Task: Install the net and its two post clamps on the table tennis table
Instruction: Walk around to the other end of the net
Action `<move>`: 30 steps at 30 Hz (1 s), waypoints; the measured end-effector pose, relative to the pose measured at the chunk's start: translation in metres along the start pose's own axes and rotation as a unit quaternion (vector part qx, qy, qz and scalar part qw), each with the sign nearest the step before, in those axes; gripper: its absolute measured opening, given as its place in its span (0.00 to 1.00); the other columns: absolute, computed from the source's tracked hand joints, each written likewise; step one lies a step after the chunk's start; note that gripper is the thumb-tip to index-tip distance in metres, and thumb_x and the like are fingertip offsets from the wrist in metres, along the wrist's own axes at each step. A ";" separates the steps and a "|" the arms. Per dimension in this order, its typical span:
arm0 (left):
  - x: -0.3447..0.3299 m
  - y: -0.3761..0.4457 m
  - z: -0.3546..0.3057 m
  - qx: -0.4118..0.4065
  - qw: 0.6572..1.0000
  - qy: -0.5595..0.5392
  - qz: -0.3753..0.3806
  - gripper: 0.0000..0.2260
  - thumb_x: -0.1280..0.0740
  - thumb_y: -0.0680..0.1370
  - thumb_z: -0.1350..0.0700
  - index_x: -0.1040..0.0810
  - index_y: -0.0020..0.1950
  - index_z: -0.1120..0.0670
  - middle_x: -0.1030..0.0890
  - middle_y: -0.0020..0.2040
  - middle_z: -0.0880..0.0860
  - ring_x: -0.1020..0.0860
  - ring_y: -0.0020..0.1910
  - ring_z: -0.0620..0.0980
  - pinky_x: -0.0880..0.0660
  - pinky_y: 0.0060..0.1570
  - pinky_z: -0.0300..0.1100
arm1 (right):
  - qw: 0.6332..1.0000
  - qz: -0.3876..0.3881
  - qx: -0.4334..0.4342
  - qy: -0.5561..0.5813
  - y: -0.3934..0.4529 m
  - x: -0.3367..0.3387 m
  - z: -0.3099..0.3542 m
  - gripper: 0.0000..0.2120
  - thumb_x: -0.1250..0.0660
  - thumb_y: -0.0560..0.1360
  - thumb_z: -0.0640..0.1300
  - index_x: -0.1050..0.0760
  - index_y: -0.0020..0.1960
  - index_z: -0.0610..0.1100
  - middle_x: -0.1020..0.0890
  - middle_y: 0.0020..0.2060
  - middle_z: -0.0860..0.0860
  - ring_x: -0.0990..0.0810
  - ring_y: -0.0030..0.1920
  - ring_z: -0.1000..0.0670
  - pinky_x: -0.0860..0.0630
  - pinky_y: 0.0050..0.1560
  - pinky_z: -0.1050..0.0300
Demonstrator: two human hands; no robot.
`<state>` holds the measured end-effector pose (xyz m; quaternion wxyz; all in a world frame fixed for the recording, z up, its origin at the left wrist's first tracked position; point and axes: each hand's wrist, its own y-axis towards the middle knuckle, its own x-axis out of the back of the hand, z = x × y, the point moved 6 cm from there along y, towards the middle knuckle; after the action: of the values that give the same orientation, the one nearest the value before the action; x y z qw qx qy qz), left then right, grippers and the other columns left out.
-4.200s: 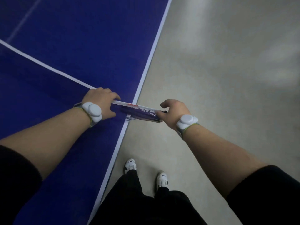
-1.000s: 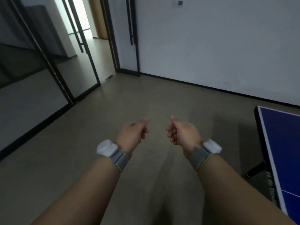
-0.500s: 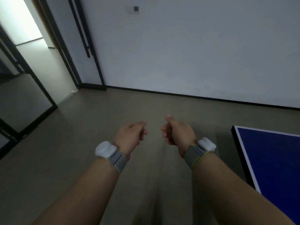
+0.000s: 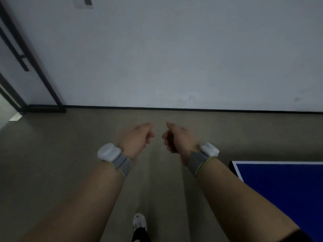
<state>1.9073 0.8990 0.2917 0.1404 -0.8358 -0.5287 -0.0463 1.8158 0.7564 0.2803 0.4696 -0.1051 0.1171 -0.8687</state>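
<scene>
My left hand [image 4: 138, 137] and my right hand [image 4: 178, 137] are held out in front of me over the floor, close together, fingers loosely curled. Neither holds anything. A corner of the blue table tennis table [image 4: 283, 186] with its white edge line shows at the lower right, beside my right forearm. The net and its post clamps are out of view.
A white wall [image 4: 174, 58] with a black baseboard stands straight ahead. A black-framed glass door [image 4: 21, 63] is at the far left. Grey-brown floor [image 4: 52, 163] lies between me and the wall. My white shoe [image 4: 139, 222] shows at the bottom.
The view has turned right: the glass doors slid off to the left and more of the table corner came in. Both hands stay empty, held in front. Four seconds ago they held the net.
</scene>
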 end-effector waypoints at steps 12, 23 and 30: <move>-0.195 0.288 -0.107 -0.049 0.986 0.064 0.144 0.23 0.33 0.74 0.33 0.30 0.30 0.49 0.31 0.29 0.50 0.32 0.29 0.51 0.35 0.37 0.46 | 0.977 -0.196 -0.018 0.078 0.263 0.161 0.063 0.25 0.34 0.82 0.58 0.23 0.31 0.45 0.23 0.26 0.46 0.27 0.24 0.47 0.31 0.30 0.57; -0.464 0.476 -0.183 -0.041 0.964 0.061 0.257 0.19 0.29 0.75 0.39 0.30 0.31 0.47 0.34 0.26 0.45 0.36 0.27 0.49 0.40 0.35 0.45 | 0.930 -0.307 -0.054 0.195 0.452 0.405 0.080 0.23 0.32 0.83 0.55 0.34 0.33 0.48 0.33 0.28 0.47 0.35 0.26 0.48 0.38 0.28 0.58; -0.643 0.548 -0.250 -0.050 0.943 0.060 0.325 0.23 0.30 0.76 0.41 0.37 0.29 0.47 0.36 0.28 0.47 0.40 0.26 0.48 0.43 0.32 0.44 | 0.907 -0.362 -0.062 0.205 0.521 0.569 0.109 0.22 0.32 0.82 0.54 0.33 0.33 0.48 0.32 0.27 0.48 0.35 0.26 0.48 0.38 0.30 0.56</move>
<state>2.1362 0.0481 0.2835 0.1374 -0.9637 -0.2162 -0.0749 1.9546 -0.0097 0.2674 0.0805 0.0113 0.2184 -0.9725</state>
